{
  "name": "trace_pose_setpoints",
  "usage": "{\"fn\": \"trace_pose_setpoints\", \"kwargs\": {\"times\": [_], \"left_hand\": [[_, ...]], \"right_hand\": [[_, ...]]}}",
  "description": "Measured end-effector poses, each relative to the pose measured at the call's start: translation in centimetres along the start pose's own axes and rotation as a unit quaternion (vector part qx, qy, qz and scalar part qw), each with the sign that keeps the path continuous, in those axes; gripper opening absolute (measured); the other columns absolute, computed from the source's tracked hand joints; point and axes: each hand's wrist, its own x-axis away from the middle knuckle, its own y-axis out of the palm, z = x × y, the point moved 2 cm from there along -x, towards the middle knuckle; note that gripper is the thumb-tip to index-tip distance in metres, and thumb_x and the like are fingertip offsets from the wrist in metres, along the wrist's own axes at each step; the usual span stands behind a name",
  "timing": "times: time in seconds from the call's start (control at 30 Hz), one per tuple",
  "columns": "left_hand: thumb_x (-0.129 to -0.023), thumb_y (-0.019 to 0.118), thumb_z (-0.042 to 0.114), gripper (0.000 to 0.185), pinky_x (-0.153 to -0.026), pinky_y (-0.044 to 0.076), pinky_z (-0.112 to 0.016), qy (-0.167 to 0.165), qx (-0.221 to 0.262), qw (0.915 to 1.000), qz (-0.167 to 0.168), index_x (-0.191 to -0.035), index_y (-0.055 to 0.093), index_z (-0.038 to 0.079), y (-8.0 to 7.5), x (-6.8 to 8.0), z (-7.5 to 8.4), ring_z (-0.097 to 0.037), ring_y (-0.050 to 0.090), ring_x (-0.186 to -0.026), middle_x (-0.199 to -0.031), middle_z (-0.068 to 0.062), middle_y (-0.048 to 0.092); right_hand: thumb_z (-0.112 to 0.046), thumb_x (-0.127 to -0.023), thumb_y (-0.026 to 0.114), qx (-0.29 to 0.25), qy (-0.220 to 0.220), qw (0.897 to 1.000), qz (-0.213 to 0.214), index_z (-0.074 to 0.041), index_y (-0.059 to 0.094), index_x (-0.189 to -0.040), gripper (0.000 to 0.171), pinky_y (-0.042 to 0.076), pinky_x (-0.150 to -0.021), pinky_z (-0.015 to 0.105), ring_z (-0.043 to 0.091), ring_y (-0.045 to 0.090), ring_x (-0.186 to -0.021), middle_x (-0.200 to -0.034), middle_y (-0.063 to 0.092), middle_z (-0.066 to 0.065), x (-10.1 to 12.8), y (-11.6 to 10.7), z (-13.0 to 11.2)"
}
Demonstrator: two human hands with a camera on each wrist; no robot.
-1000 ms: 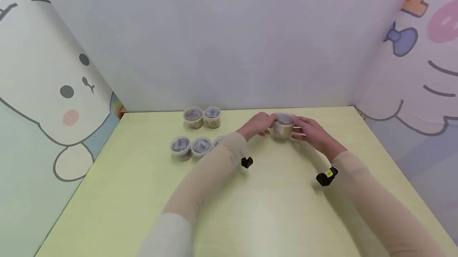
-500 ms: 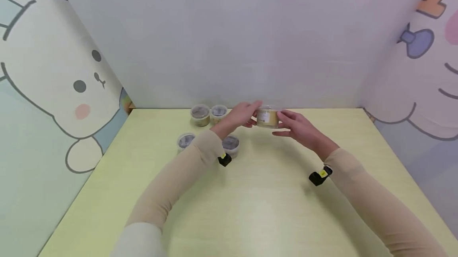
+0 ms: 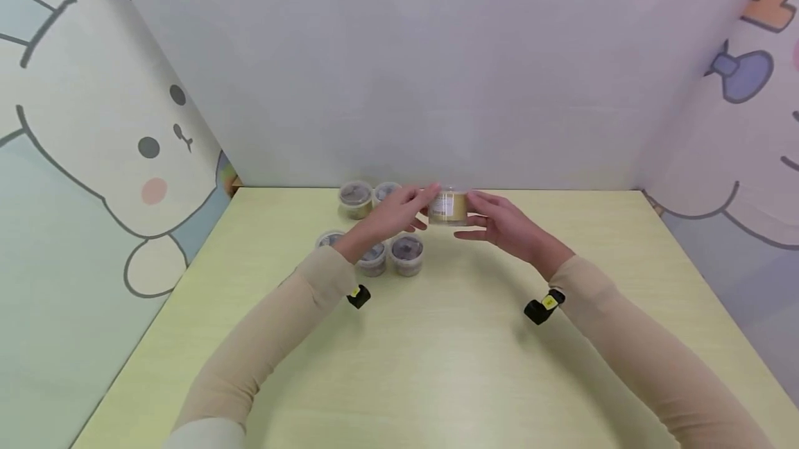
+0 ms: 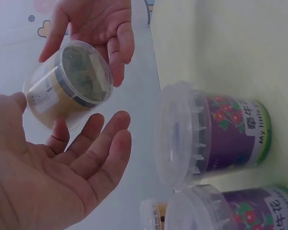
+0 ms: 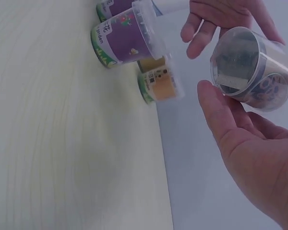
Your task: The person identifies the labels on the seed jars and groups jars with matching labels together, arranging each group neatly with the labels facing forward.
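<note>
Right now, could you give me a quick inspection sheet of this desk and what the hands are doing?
Surface: pale yellow-green table, wood grain, no spills seen.
Job's things: one lidded tub with a tan label, held off the table between both hands.
Clutter: five lidded tubs on the table left of the hands, two at the back and three nearer; purple and orange labels.
Hands: left hand touches the held tub with its fingers nearly straight; right hand cups it from the other side.
Cables: nothing seen; a small black device on each wrist.
Surroundings: plain back wall, cartoon animal panels at both sides.
</note>
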Motion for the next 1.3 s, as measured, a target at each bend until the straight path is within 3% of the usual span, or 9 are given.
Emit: {"fn": "trace_pose_setpoints", "kwargs": {"times": [0.2,0.4,0.57,0.73,0.8,0.93,1.3], "left_hand": [[-0.097,0.028,0.077,0.077,-0.078,0.059,-0.045,-0.011,-0.025,0.9996,0.001,-0.118,0.053,0.008,0.3,0.8,-1.0,-0.034,0.069,-0.087,-0.105,-0.013,0.064],[-0.096,0.019,0.08,0.085,-0.074,0.059,-0.044,0.002,-0.036,0.9992,0.018,-0.12,0.057,0.008,0.8,0.8,-1.3,-0.035,0.067,-0.079,-0.099,-0.017,0.064],[-0.093,0.01,0.083,0.091,-0.072,0.057,-0.041,0.009,-0.079,0.9962,0.035,-0.119,0.061,0.012,0.9,0.7,-1.5,-0.029,0.067,-0.077,-0.098,-0.016,0.066],[-0.094,0.008,0.081,0.089,-0.07,0.055,-0.039,0.019,-0.106,0.9934,0.039,-0.114,0.062,0.013,0.8,0.7,-1.3,-0.028,0.066,-0.076,-0.096,-0.015,0.066],[-0.095,0.008,0.081,0.089,-0.07,0.055,-0.038,0.02,-0.106,0.9935,0.038,-0.113,0.062,0.013,0.7,0.7,-1.3,-0.028,0.066,-0.076,-0.096,-0.015,0.066],[-0.095,0.008,0.08,0.089,-0.071,0.055,-0.038,0.02,-0.102,0.9939,0.035,-0.114,0.062,0.012,0.7,0.8,-1.3,-0.029,0.066,-0.076,-0.096,-0.015,0.066],[-0.094,0.009,0.082,0.091,-0.075,0.058,-0.047,0.023,-0.09,0.9949,0.038,-0.116,0.062,0.011,1.0,0.6,-1.5,-0.031,0.064,-0.078,-0.092,-0.014,0.065]], "right_hand": [[-0.04,-0.108,0.049,-0.001,0.01,1.0,-0.006,0.003,0.035,-0.151,0.062,0.047,-0.104,0.052,0.03,0.061,-0.12,-0.14,0.05,0.018,-0.7,0.7,0.3],[-0.041,-0.109,0.046,-0.019,0.013,1.0,-0.009,0.004,0.039,-0.148,0.061,0.049,-0.102,0.049,0.031,0.065,-0.115,-0.136,0.056,0.019,-0.9,1.6,0.2],[-0.043,-0.108,0.047,-0.025,0.012,1.0,-0.013,0.004,0.038,-0.149,0.063,0.05,-0.102,0.049,0.032,0.065,-0.116,-0.137,0.056,0.02,-0.9,2.0,0.0],[-0.043,-0.108,0.047,-0.022,0.014,1.0,-0.01,0.004,0.038,-0.149,0.063,0.05,-0.101,0.048,0.046,0.053,-0.128,-0.139,0.054,0.022,-0.8,2.0,-0.1],[-0.043,-0.108,0.046,-0.022,0.014,1.0,-0.011,0.004,0.038,-0.149,0.063,0.05,-0.101,0.048,0.046,0.054,-0.128,-0.141,0.052,0.023,-0.8,2.1,-0.1],[-0.041,-0.109,0.045,-0.021,0.015,1.0,-0.012,0.004,0.037,-0.149,0.061,0.05,-0.101,0.049,0.032,0.065,-0.117,-0.142,0.05,0.025,-0.9,2.1,0.0],[-0.041,-0.109,0.044,-0.011,0.016,1.0,-0.012,0.003,0.037,-0.15,0.06,0.051,-0.1,0.049,0.032,0.065,-0.117,-0.141,0.052,0.023,-0.6,2.0,-0.1]]}}
